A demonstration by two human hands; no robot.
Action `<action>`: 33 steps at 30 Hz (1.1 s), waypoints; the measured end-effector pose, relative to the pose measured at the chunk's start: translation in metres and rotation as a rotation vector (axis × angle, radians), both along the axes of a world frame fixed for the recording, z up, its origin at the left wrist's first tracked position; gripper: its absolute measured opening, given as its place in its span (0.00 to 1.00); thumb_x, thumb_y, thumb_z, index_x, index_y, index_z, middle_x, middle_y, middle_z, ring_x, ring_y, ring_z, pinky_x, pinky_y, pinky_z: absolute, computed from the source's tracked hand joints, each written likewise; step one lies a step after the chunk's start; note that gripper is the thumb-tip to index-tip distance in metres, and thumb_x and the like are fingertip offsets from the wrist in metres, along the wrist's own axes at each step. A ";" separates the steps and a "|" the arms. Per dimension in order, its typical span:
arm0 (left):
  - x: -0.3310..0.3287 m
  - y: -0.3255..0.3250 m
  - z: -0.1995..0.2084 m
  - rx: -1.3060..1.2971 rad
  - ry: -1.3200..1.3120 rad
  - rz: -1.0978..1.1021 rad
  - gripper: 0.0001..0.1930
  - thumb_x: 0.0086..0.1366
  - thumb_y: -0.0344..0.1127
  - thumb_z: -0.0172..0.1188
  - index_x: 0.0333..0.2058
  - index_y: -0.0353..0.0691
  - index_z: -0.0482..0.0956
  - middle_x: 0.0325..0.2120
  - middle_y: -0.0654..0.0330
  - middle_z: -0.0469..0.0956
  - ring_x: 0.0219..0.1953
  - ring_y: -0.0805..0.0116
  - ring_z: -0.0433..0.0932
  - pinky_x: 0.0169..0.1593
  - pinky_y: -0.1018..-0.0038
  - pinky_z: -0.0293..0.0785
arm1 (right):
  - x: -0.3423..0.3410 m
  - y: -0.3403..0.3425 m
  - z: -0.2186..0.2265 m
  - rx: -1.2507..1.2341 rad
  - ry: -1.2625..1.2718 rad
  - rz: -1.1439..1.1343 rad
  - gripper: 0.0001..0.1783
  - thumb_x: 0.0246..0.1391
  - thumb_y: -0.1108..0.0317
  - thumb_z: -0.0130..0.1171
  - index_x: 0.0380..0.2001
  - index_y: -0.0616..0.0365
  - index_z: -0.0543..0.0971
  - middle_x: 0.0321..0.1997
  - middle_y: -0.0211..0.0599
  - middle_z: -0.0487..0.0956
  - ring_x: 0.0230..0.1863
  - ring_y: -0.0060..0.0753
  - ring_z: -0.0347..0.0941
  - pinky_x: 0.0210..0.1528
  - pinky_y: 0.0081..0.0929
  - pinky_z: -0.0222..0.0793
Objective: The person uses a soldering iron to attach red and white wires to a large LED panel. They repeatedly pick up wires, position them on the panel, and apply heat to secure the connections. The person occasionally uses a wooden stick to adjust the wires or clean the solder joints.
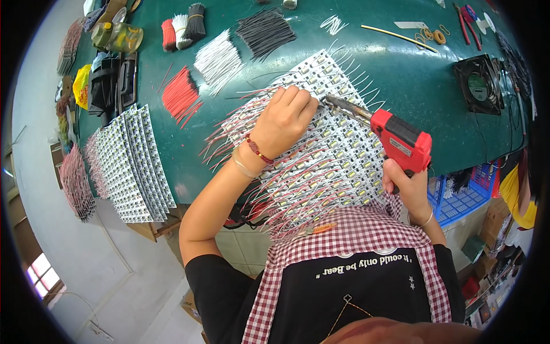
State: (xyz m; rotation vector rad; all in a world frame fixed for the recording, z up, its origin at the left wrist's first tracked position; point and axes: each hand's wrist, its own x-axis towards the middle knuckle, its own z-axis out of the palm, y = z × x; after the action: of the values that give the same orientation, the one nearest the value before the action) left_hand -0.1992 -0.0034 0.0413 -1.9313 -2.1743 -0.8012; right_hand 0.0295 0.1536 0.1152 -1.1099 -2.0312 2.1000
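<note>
A large sheet of white LED circuit boards (356,150) lies at the table's near edge and reaches down to my checked apron. Thin red, white and black wires stick out along its rows. My right hand (408,182) grips a red and black soldering gun (403,140) by its handle. Its metal tip points left and comes down over the upper part of the sheet, close to my left fingertips. My left hand (283,121) rests over the sheet, its fingers pinched together. What they hold is hidden; loose wires show beside the hand.
Bundles of red wires (181,95), white wires (219,61) and black wires (266,34) lie on the green table. Stacked LED sheets (130,166) overhang at left. A black fan (479,85) stands at right, above a blue crate (465,198). Pliers (462,26) lie at far right.
</note>
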 end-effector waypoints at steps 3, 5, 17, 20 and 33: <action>0.000 0.000 -0.001 0.002 -0.002 -0.005 0.14 0.48 0.23 0.57 0.37 0.32 0.77 0.29 0.57 0.68 0.33 0.60 0.70 0.40 0.67 0.69 | 0.000 -0.001 0.000 -0.008 0.020 -0.021 0.09 0.58 0.72 0.54 0.39 0.68 0.72 0.15 0.30 0.71 0.14 0.19 0.66 0.19 0.19 0.63; 0.000 0.000 -0.001 -0.010 0.004 -0.002 0.14 0.48 0.23 0.57 0.37 0.32 0.77 0.29 0.57 0.68 0.33 0.59 0.70 0.39 0.67 0.69 | 0.001 -0.001 -0.001 -0.011 0.019 -0.028 0.10 0.58 0.72 0.54 0.40 0.68 0.72 0.15 0.30 0.71 0.14 0.20 0.67 0.19 0.19 0.63; 0.003 0.000 -0.002 0.017 -0.011 -0.001 0.13 0.48 0.23 0.57 0.36 0.32 0.77 0.28 0.57 0.67 0.32 0.60 0.70 0.37 0.67 0.69 | 0.004 -0.003 0.003 -0.086 0.062 -0.136 0.06 0.57 0.71 0.58 0.28 0.61 0.75 0.17 0.28 0.73 0.15 0.18 0.68 0.18 0.18 0.63; 0.003 0.000 0.000 0.000 0.007 0.001 0.13 0.48 0.23 0.57 0.36 0.32 0.77 0.28 0.57 0.67 0.32 0.61 0.70 0.37 0.68 0.68 | 0.007 -0.001 0.001 -0.081 0.086 -0.113 0.06 0.57 0.71 0.58 0.28 0.61 0.75 0.16 0.29 0.73 0.15 0.19 0.68 0.18 0.19 0.63; 0.024 -0.003 0.013 0.072 -0.047 0.071 0.17 0.45 0.23 0.60 0.38 0.34 0.80 0.25 0.60 0.68 0.29 0.63 0.69 0.35 0.69 0.66 | 0.027 0.001 0.000 -0.123 0.109 -0.157 0.07 0.58 0.72 0.56 0.38 0.64 0.74 0.17 0.30 0.73 0.16 0.19 0.68 0.20 0.19 0.63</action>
State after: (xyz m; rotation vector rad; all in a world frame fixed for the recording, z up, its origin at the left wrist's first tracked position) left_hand -0.1755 -0.0061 0.0548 -1.8093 -2.1950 -0.9087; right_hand 0.0569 0.1542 0.1150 -1.1035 -1.7301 2.1789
